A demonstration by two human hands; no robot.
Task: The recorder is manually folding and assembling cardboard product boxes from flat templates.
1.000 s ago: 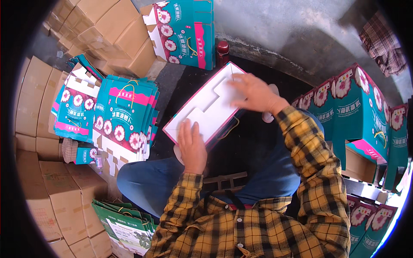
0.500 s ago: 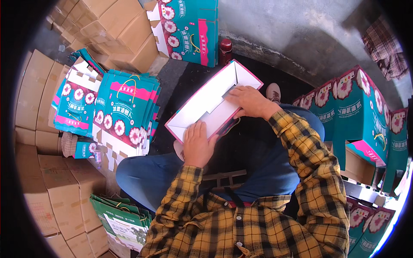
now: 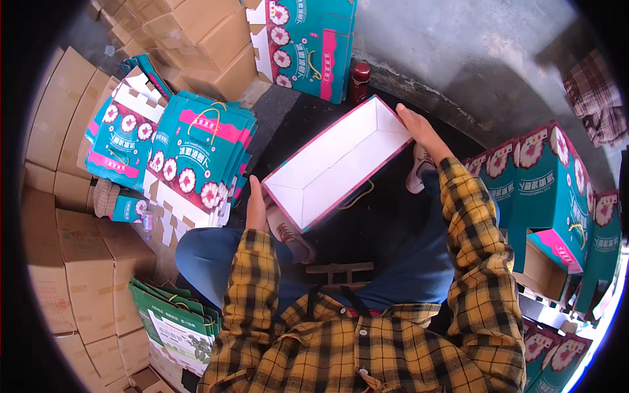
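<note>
A gift box (image 3: 342, 167) with an open top, white inside with pink and teal edges, is tilted between my two hands above the floor mat. Its bottom flaps lie flat and meet in a seam. My left hand (image 3: 257, 206) presses along the near left end, fingers fairly straight. At the far right end, my right hand (image 3: 419, 128) grips the short wall, with some fingers hidden behind it. A yellow cord handle (image 3: 360, 196) shows beneath the box's near long side.
Flat teal-and-pink cartons (image 3: 196, 141) are stacked at left, beside brown cardboard boxes (image 3: 92, 275). Green bags (image 3: 177, 324) stand at lower left. Assembled teal boxes (image 3: 547, 177) line the right. A red flask (image 3: 360, 80) stands by the wall. My shoes (image 3: 419, 169) rest on the black mat (image 3: 393, 223).
My hands have moved from inside the box out to its two ends. The bottom flaps, uneven before, now lie flat. The view has shifted slightly.
</note>
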